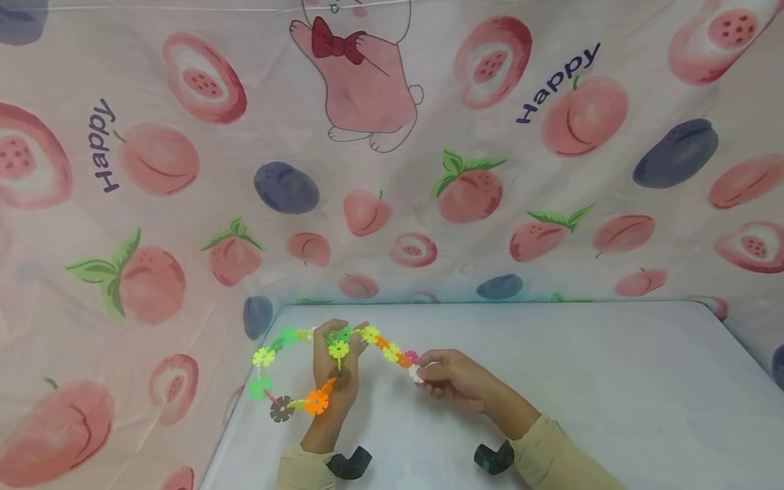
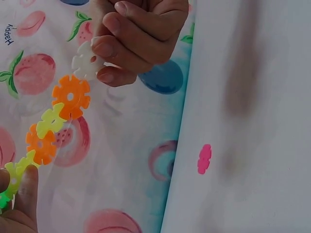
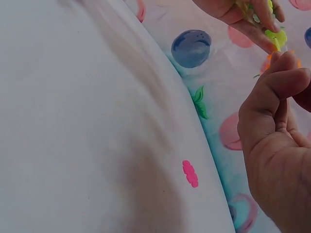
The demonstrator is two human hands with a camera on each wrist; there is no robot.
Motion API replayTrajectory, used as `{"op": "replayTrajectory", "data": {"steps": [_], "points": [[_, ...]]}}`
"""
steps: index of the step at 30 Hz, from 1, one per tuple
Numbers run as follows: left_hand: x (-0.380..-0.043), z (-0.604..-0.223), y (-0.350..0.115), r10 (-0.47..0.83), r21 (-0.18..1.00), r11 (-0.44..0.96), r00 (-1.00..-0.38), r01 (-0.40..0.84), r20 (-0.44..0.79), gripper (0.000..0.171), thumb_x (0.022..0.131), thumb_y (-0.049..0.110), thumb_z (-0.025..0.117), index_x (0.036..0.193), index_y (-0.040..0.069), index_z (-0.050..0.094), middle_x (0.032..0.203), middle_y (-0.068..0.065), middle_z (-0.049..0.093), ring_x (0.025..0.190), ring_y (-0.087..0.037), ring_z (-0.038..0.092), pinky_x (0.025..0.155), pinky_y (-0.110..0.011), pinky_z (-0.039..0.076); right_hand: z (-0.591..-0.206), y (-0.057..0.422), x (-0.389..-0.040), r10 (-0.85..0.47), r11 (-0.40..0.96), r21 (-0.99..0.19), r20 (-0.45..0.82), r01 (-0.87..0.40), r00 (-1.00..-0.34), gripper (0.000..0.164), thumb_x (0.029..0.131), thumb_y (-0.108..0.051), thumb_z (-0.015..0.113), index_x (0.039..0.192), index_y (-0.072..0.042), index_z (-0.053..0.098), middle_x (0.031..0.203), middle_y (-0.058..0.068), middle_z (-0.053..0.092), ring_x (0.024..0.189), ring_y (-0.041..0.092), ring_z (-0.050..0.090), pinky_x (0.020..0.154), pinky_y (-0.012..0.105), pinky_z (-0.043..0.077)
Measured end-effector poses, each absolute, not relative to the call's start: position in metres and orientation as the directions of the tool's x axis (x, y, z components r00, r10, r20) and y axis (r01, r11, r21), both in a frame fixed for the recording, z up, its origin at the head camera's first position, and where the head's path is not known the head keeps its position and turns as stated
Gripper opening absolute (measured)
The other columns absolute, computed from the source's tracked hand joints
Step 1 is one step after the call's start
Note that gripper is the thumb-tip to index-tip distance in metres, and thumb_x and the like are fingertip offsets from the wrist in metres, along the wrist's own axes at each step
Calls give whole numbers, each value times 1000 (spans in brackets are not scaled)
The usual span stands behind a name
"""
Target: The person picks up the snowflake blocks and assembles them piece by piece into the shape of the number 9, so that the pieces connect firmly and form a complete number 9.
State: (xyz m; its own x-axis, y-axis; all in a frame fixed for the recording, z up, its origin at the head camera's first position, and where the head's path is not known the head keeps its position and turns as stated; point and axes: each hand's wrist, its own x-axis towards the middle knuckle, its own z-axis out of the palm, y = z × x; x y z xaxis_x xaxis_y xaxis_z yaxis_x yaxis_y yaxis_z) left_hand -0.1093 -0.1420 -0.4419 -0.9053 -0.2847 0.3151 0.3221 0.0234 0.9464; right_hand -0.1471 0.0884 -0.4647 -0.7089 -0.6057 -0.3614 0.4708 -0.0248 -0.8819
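A chain of notched plastic snowflake discs (image 1: 316, 402) in green, yellow, orange, brown and white hangs in a loop around my left hand (image 1: 335, 371), which grips it near the top. From there a straight run of yellow and orange discs (image 2: 71, 96) stretches toward my right hand (image 1: 456, 381). Thumb and fingers of that hand pinch the white disc (image 2: 88, 60) at the chain's end. In the right wrist view my curled right fingers hide the white disc. A loose pink disc (image 3: 190, 174) lies on the white table, apart from both hands.
The white table (image 1: 612, 381) reaches back to a hanging cloth (image 1: 392, 170) printed with peaches and a pink rabbit figure. The cloth also runs along the left side. A black curved piece (image 1: 350, 463) sits at the left cuff, and another (image 1: 493, 458) at the right.
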Motion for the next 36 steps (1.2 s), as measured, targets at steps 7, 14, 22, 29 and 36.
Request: {"op": "replayTrajectory", "data": {"steps": [7,14,22,29,36], "points": [[-108,-443,-141,-282,951,41,-910,305,304,37,99,7,65,129,1,45,126,-21,65,116,-24,70,94,-25,56,-464,88,-145,-603,-47,-883,-348,468,-718,26,96,-19,70,113,-1,63,91,8,72,72,13,60,68,18,54],[-108,-444,-137,-298,967,22,-922,253,248,35,99,3,63,128,1,44,124,-21,67,115,-24,70,93,-26,57,-466,88,-145,-600,-31,-896,-338,443,-725,24,96,-17,70,112,-1,63,89,6,71,72,13,60,68,18,55],[-106,-442,-133,-277,977,-35,-941,210,192,37,99,1,62,130,0,41,129,-22,63,121,-29,67,95,-33,56,-467,85,-145,-608,-19,-918,-305,397,-733,18,96,-16,70,105,-2,63,85,4,68,70,12,58,68,19,54],[-107,-444,-139,-241,979,-5,-950,204,197,36,99,4,64,129,4,45,126,-17,68,117,-23,69,95,-27,57,-469,86,-146,-654,13,-896,-343,444,-675,12,95,-10,68,104,-4,63,87,5,69,69,12,63,67,19,56],[-108,-451,-145,-176,982,80,-967,173,185,38,100,8,64,133,6,46,126,-17,68,118,-26,70,94,-27,57,-480,90,-151,-660,142,-904,-390,403,-643,28,97,-31,70,109,-6,68,91,2,71,78,16,68,65,21,51]]}}
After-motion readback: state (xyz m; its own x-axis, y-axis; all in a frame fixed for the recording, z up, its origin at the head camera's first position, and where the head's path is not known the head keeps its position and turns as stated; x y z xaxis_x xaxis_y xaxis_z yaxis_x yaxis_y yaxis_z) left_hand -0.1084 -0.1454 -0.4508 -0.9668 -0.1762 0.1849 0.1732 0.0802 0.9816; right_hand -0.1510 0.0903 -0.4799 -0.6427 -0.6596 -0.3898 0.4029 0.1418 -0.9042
